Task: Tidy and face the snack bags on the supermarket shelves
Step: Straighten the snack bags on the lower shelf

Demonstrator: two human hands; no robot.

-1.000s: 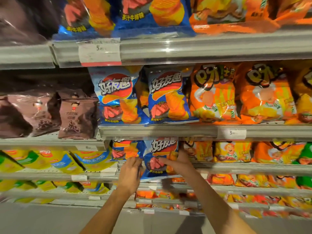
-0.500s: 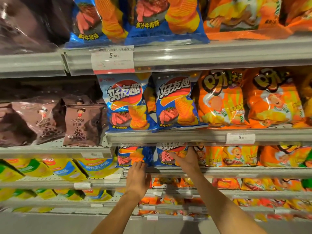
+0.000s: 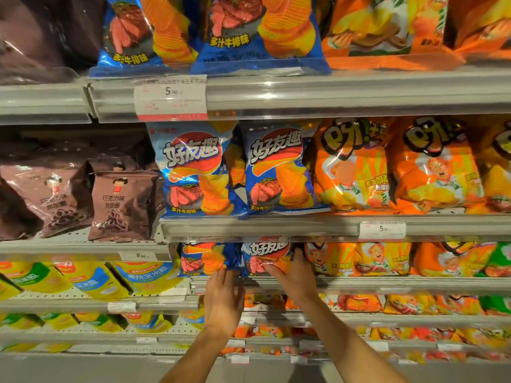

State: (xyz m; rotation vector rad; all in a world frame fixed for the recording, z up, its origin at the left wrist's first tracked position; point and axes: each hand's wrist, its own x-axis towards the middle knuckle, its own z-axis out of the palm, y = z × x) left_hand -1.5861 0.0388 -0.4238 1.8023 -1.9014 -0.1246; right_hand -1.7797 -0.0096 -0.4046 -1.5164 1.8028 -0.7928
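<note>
Two blue chip bags stand side by side on the third shelf down. My right hand (image 3: 293,275) grips the right blue bag (image 3: 265,252) at its lower right corner, fingers curled round its edge. My left hand (image 3: 224,297) is flat with straight fingers, its tips touching the bottom edge of the left blue bag (image 3: 206,258). Both bags stand upright with their fronts facing out, their tops hidden behind the shelf rail (image 3: 260,228) above.
Two more blue bags (image 3: 193,170) stand on the shelf above, with orange bags (image 3: 356,167) to their right and brown bags (image 3: 121,200) to the left. Orange bags (image 3: 378,258) sit right of my hands, yellow bags (image 3: 83,277) lower left. Price tags (image 3: 171,98) hang on the rails.
The right blue bag has been pushed back from hanging over the shelf edge to standing on the shelf. Both hands rose with it. The view has tilted down.
</note>
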